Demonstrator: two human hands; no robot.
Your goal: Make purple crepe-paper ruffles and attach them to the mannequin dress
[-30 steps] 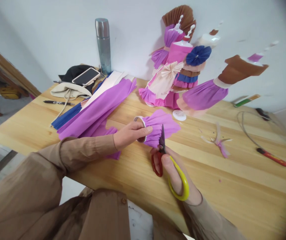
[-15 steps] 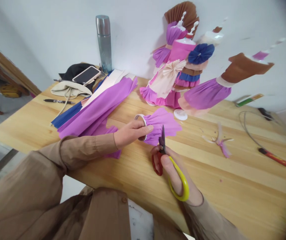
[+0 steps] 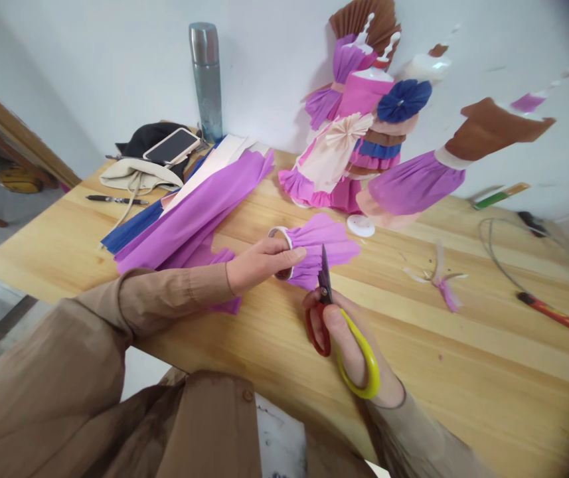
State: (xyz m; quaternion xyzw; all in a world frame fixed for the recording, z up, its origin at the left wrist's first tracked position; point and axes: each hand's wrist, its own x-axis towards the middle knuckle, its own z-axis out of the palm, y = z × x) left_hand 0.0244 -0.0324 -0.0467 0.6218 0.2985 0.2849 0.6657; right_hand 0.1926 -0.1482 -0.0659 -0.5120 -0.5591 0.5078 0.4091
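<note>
Head camera, looking down on a pale wooden table (image 3: 488, 385): a gathered purple piece (image 3: 320, 231) on a white-rimmed band (image 3: 281, 230) marks the clock's centre. At nine, the person's left hand (image 3: 259, 262) pinches the band and the gathers, thumb on top. At five, well clear of it, the right hand (image 3: 346, 335) is closed through the handles of scissors (image 3: 325, 292), whose dark blades point to twelve over the purple; whether they touch it cannot be told. Toward ten lie long purple sheets (image 3: 194, 212), partly under the left sleeve, beside white and blue ones; beyond them are a phone (image 3: 172, 146), a beige pouch (image 3: 139, 174) and a pen (image 3: 115, 199). A steel bottle (image 3: 207, 86) stands between ten and eleven. Several small dress forms (image 3: 364, 96) crowd one o'clock; another, brown-topped (image 3: 488, 129), leans at two. Closest to the piece's far side, at two, is a white disc (image 3: 360, 226). Between three and four rest a twisted scrap (image 3: 447, 292) and, farther out, a red-handled tool (image 3: 553, 312) with a cable.
</note>
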